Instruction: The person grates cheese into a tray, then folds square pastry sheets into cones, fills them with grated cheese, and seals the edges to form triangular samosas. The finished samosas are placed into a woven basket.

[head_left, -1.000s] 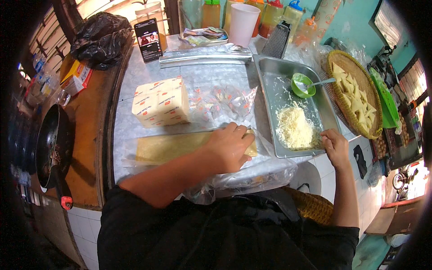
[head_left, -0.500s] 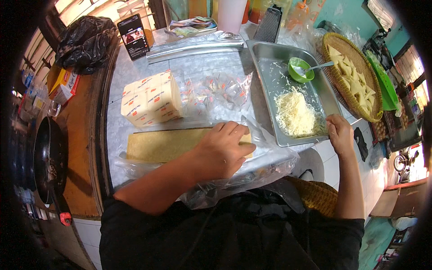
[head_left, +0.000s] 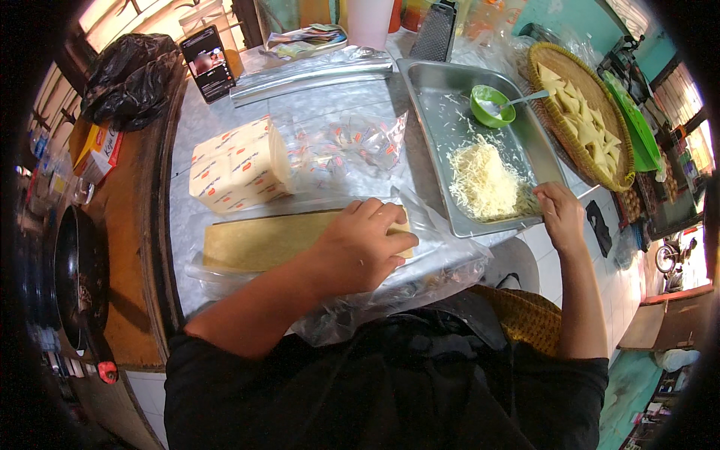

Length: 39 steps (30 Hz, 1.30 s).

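Note:
My left hand (head_left: 367, 244) lies over the right end of a long strip of pale yellow pastry sheets (head_left: 259, 238), its fingers bent down around the end and edges. The strip rests on clear plastic (head_left: 442, 259) at the table's near side. My right hand (head_left: 561, 216) is closed beside the near right corner of a metal tray (head_left: 439, 157); what its fingers hold, if anything, is hidden. A heap of grated cheese (head_left: 486, 180) lies in the tray near that hand. Farther back in the tray stands a small green bowl (head_left: 491, 109) with a spoon (head_left: 527, 98) in it.
A paper-wrapped block (head_left: 236, 165) stands behind the strip, beside crumpled plastic (head_left: 349, 146). Behind these are a foil roll (head_left: 311, 79), a phone (head_left: 208, 64) and a box grater (head_left: 435, 31). Folded pastry triangles (head_left: 577, 112) fill a woven basket (head_left: 622, 180). At left sits a black pan (head_left: 79, 262).
The whole view has shifted slightly, so the table things appear a little farther left and up. Both hands keep nearly the same places, the left on the strip, the right by the tray corner.

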Each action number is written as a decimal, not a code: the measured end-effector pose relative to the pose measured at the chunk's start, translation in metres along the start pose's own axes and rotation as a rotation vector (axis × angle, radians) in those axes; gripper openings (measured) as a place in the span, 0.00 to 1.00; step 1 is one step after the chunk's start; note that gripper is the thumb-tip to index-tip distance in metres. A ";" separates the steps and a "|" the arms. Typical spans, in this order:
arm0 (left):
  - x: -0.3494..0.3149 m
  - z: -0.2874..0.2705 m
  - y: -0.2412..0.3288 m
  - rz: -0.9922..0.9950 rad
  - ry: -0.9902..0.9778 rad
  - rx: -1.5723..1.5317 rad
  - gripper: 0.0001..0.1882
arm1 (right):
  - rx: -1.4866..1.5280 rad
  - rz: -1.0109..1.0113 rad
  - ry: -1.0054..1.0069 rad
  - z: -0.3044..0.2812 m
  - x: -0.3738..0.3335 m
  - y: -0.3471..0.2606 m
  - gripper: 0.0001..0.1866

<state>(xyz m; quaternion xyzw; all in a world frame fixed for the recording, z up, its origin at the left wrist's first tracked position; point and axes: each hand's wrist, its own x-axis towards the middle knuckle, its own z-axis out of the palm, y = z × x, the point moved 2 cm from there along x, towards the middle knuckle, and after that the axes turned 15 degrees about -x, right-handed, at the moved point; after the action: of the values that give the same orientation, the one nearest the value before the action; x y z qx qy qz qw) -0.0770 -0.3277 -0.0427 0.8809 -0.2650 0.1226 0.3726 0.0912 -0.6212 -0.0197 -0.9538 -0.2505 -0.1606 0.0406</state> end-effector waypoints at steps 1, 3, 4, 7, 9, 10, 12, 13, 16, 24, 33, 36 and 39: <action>0.000 -0.001 0.000 -0.005 -0.007 -0.006 0.14 | 0.001 0.001 0.005 0.001 0.000 0.001 0.10; 0.001 -0.002 -0.001 -0.010 -0.016 -0.009 0.14 | 0.005 0.000 0.014 0.002 -0.001 0.002 0.10; 0.001 -0.002 -0.001 -0.010 -0.019 -0.006 0.14 | 0.007 0.000 0.010 0.001 -0.001 0.001 0.11; 0.000 -0.002 -0.001 -0.022 -0.026 -0.007 0.14 | 0.020 0.000 0.001 -0.002 -0.001 -0.003 0.11; 0.001 -0.003 0.000 -0.022 -0.023 -0.005 0.13 | 0.033 0.003 0.001 -0.003 -0.001 -0.004 0.11; 0.001 -0.003 0.000 -0.016 -0.017 -0.001 0.13 | 0.034 -0.001 0.009 -0.001 -0.001 -0.003 0.11; 0.001 -0.003 -0.001 -0.005 -0.013 0.000 0.13 | 0.035 -0.006 0.026 0.002 -0.001 0.001 0.11; 0.001 -0.002 -0.002 0.001 -0.015 -0.003 0.12 | 0.034 -0.002 0.023 0.002 -0.001 0.001 0.11; 0.001 -0.001 -0.004 0.008 -0.014 0.003 0.12 | 0.032 0.010 0.012 0.001 -0.001 -0.001 0.11; 0.001 -0.002 -0.007 0.019 -0.027 -0.031 0.12 | 0.035 -0.004 0.035 0.004 -0.001 0.002 0.10; 0.001 -0.004 -0.004 -0.001 -0.018 -0.028 0.10 | 0.037 0.000 0.039 0.004 -0.001 0.003 0.10; 0.002 -0.005 -0.003 -0.004 -0.031 -0.020 0.08 | 0.035 0.012 0.042 0.005 -0.002 0.002 0.10; 0.001 -0.003 -0.005 0.031 -0.023 0.001 0.07 | 0.034 0.019 0.029 0.003 -0.001 -0.001 0.10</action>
<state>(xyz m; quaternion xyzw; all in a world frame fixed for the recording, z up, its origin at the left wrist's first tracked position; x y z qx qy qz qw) -0.0738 -0.3230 -0.0428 0.8781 -0.2828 0.1182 0.3673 0.0906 -0.6208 -0.0227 -0.9529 -0.2436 -0.1698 0.0622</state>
